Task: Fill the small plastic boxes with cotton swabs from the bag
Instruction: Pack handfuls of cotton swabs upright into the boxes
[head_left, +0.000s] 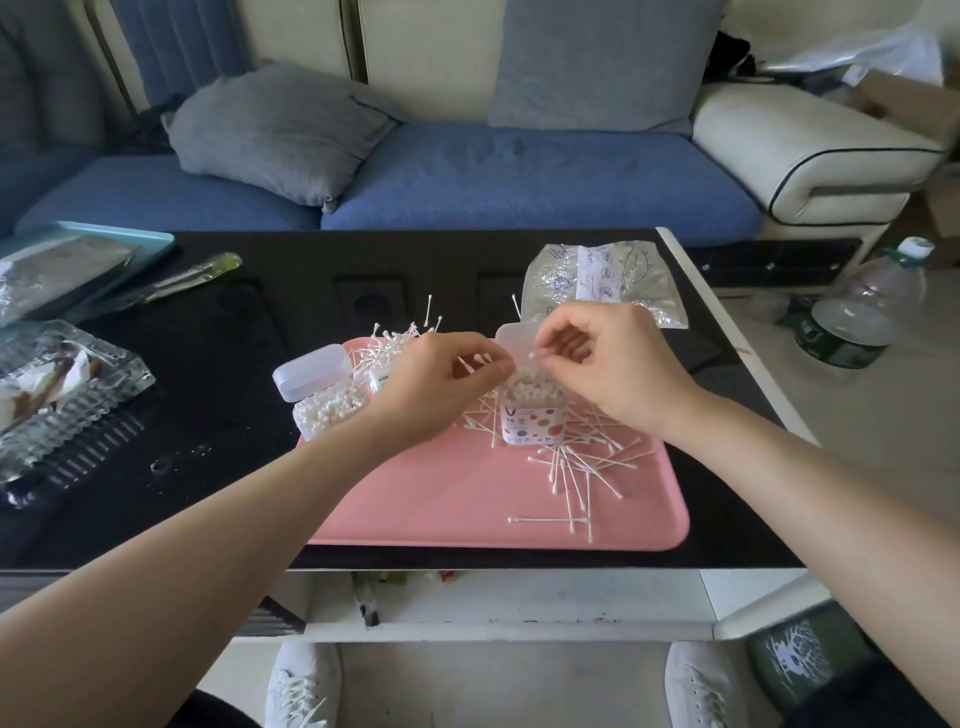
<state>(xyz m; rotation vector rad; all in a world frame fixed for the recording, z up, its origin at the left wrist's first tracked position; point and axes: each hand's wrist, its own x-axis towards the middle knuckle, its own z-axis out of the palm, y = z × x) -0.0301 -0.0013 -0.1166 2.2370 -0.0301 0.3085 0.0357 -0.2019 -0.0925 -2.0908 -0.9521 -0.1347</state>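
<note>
1. Right hand (613, 364): thumb and forefinger pinch one cotton swab (531, 356), its tip just above the open dotted box (529, 418).
2. Left hand (441, 387): fingers curled round a few swabs (477, 359), just left of that box.
3. Dotted box: upright mid pink tray (441, 499), lid flipped up, packed with swab heads.
4. Second box (327, 402): tray's left edge, lid open, also full.
5. Loose swabs (576, 467): scattered on the tray around the dotted box, more piled behind the left hand.
6. Bag (602, 283): flat on the black table (234, 364), just behind the tray's right side.
7. Glass dish (130, 374) far left on the table; water bottle (857, 312) on the floor at right.
</note>
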